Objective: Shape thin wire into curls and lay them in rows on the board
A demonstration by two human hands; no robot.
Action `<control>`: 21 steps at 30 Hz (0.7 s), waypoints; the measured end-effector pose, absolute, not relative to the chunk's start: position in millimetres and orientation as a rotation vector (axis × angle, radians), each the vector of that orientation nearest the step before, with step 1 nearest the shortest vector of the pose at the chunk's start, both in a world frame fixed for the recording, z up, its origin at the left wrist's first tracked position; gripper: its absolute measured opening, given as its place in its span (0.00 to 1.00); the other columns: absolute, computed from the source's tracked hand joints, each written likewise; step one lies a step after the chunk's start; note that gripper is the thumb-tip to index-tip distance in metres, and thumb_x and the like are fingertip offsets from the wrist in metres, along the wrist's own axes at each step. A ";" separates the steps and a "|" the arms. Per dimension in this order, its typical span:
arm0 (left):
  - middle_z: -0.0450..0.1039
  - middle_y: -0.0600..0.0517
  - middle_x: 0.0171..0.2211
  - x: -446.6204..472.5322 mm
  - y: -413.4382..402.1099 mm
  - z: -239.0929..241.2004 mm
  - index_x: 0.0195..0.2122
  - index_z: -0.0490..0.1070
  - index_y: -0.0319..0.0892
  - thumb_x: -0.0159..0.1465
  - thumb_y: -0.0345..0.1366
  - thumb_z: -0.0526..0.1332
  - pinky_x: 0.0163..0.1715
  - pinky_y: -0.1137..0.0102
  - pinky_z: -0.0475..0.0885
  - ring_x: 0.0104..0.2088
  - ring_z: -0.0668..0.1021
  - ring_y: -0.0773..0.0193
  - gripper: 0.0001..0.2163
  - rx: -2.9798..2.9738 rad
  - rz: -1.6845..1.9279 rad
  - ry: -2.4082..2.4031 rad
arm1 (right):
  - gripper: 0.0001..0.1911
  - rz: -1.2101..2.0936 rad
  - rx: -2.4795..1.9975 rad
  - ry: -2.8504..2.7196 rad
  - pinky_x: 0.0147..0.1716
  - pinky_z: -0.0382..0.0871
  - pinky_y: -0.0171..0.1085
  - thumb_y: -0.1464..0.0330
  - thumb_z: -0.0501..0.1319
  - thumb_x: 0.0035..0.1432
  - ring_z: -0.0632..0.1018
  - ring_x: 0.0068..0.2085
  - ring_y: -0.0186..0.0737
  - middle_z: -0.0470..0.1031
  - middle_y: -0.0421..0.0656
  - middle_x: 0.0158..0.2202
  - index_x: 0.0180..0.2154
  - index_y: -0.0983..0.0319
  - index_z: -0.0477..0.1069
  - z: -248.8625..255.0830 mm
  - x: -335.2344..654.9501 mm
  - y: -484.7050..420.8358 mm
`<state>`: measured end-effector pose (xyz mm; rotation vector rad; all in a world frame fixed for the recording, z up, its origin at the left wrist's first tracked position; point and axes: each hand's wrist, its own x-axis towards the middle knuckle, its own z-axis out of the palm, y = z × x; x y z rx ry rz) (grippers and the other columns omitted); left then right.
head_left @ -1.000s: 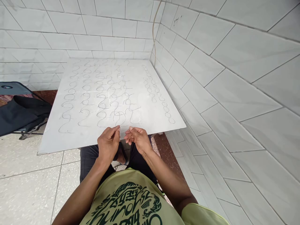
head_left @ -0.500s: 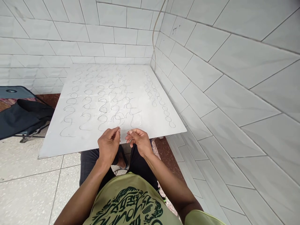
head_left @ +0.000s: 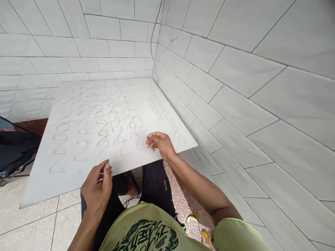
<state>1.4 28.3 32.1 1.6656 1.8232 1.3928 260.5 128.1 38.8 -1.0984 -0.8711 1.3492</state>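
My right hand (head_left: 161, 142) is over the near right part of a white board (head_left: 154, 139), thumb and fingertips pinched together. From this pinch a thin dark curly strand (head_left: 136, 116), like fine wire, seems to run up and left in a loop; its exact path among the strands below is hard to follow. My left hand (head_left: 98, 183) is at the board's near edge, thumb and index finger closed; whether anything is between them is hidden. Rows of S-shaped thin strands (head_left: 102, 143) cover the board's left and middle. Chains of small loops (head_left: 172, 123) lie along its right side.
Tiled walls (head_left: 235, 104) meet behind and to the right of the board, and a cable (head_left: 151, 42) hangs in the corner. A dark folding chair (head_left: 15, 150) stands at the left. My legs (head_left: 157, 184) are under the near edge. Yellow objects (head_left: 205, 236) lie on the floor at lower right.
My left hand has moved left and down, apart from the right hand. My right hand stays near the board's right part, and the dark loop has shifted over the board. The view has turned right.
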 end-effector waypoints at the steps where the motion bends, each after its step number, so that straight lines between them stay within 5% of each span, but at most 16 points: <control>1: 0.82 0.50 0.37 -2.4 24.5 28.7 0.50 0.79 0.44 0.69 0.44 0.62 0.35 0.68 0.79 0.31 0.82 0.63 0.14 1.708 1.398 1.832 | 0.14 1.343 -1.109 -0.867 0.17 0.61 0.32 0.59 0.72 0.52 0.76 0.23 0.35 0.81 0.45 0.26 0.29 0.63 0.77 39.7 264.9 135.3; 21: 0.82 0.53 0.39 -21.5 30.7 -13.1 0.50 0.77 0.48 0.67 0.30 0.64 0.42 0.66 0.78 0.36 0.84 0.59 0.12 2.228 1.469 1.702 | 0.07 1.266 -1.221 -0.714 0.18 0.64 0.31 0.70 0.70 0.55 0.77 0.23 0.34 0.82 0.47 0.27 0.28 0.64 0.74 47.3 299.4 253.7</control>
